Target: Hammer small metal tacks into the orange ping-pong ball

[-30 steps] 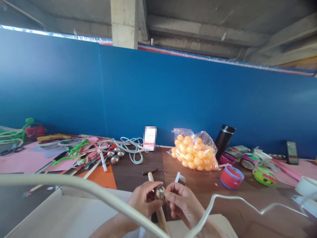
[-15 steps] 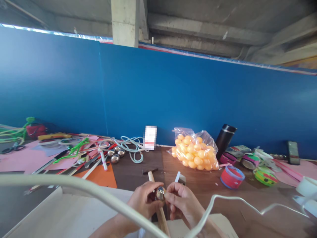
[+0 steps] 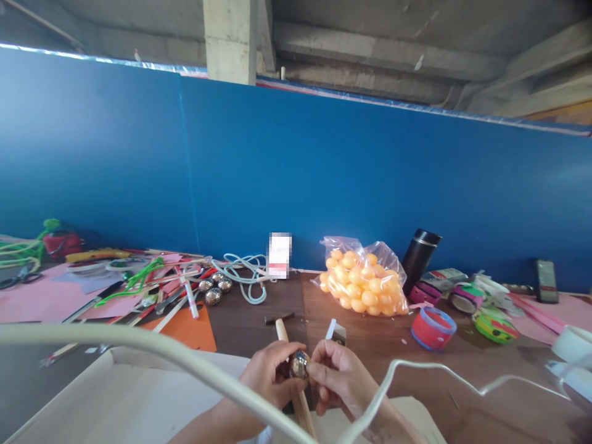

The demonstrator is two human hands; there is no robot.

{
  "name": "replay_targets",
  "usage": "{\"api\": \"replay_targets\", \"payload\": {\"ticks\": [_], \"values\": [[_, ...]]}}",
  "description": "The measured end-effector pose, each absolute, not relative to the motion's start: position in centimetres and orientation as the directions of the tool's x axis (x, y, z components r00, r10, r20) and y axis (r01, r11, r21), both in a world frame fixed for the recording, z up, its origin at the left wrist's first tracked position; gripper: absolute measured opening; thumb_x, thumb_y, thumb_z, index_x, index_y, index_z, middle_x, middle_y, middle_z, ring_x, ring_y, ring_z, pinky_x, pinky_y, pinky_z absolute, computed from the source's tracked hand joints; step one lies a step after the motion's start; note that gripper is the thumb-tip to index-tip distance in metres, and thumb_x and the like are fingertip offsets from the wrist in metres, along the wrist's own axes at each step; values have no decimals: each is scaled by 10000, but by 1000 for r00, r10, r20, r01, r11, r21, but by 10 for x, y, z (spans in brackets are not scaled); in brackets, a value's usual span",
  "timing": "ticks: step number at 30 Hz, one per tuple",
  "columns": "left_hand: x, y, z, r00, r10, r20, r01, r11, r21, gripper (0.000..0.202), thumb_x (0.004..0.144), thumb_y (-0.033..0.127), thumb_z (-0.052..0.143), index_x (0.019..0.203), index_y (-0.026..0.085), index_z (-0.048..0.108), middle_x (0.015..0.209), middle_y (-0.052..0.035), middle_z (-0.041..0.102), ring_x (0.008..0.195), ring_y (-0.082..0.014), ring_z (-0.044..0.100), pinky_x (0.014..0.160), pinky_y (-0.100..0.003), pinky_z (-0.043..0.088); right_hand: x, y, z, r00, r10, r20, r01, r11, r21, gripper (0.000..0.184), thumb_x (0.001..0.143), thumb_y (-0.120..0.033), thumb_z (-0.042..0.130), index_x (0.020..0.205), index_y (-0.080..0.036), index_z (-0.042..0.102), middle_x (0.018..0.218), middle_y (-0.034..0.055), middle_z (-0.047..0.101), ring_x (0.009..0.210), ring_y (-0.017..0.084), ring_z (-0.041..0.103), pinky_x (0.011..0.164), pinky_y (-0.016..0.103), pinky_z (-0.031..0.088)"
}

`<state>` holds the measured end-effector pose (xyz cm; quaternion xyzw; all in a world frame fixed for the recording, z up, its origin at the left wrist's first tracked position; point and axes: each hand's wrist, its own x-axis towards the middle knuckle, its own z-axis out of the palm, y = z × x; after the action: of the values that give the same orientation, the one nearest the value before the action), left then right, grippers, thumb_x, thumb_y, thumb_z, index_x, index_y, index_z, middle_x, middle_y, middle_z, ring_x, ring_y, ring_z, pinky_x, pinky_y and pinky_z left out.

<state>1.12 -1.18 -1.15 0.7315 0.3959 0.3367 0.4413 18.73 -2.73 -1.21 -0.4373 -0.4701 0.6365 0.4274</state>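
My left hand (image 3: 268, 373) is closed around a small shiny ball with a mirrored, tiled surface (image 3: 299, 364), thumb below and fingers above. At the ball's right edge, my right hand (image 3: 340, 376) pinches with thumb and forefinger; whatever lies between those fingertips is too small to make out. Beneath the hands runs a wooden-handled hammer (image 3: 303, 410), its dark head (image 3: 280, 319) pointing away from me. Just beyond my right hand lies a white and grey object (image 3: 336, 332), partly hidden. Several similar mirrored balls (image 3: 213, 296) sit together farther back on the left.
A clear bag of orange balls (image 3: 365, 287) stands at the back, with a black bottle (image 3: 420, 262) beside it. Pale cables (image 3: 245, 274), orange paper (image 3: 189, 333) and craft tools cover the left. Tape rolls (image 3: 433, 328) lie right. A blurred pale cable (image 3: 152, 348) crosses the foreground.
The view has shifted very slightly. Both hands stay in place at the ball, which appears turned a little in my left hand.
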Motion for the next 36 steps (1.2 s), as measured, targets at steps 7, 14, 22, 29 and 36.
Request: {"api": "replay_targets", "payload": {"ticks": [7,14,22,29,36], "values": [[11,-12,-9,474,873,119,292,-283,914,427,649,187,594,1074,225,602,920,-17,619,772,-171,564,665,-237,437,188,-28,-11,-258,953,-159,-103,-191,-976,313,671,-386,703,707,-170,479,520,-77,538,385,38,456,399,175,422],[12,-12,-12,472,871,135,308,-306,901,430,649,247,597,1077,209,605,914,-33,626,762,-180,556,675,-253,444,189,-28,-10,-258,953,-160,-99,-191,-977,308,668,-361,708,717,-168,473,553,-65,557,399,32,456,401,158,382],[12,-14,-4,481,870,110,194,-228,954,432,668,326,621,1078,190,605,915,-41,635,757,-180,555,681,-264,457,189,-27,-8,-271,953,-136,-131,-176,-976,306,681,-374,691,740,-183,459,526,-85,530,374,37,453,393,176,417],[6,3,-9,339,936,98,-32,-93,995,517,663,337,658,1132,150,551,877,-47,616,703,-159,571,669,-288,481,190,-32,-1,-159,980,-122,245,-80,-966,369,732,-563,527,707,-205,441,531,-58,532,327,50,419,324,175,267],[-11,27,-14,130,974,187,52,-195,979,497,713,341,585,1158,138,503,872,-44,627,708,-162,589,706,-303,491,175,-36,-24,-87,980,-181,861,-17,-508,163,564,-276,647,676,-240,534,534,-11,605,522,180,560,459,251,269]]}}
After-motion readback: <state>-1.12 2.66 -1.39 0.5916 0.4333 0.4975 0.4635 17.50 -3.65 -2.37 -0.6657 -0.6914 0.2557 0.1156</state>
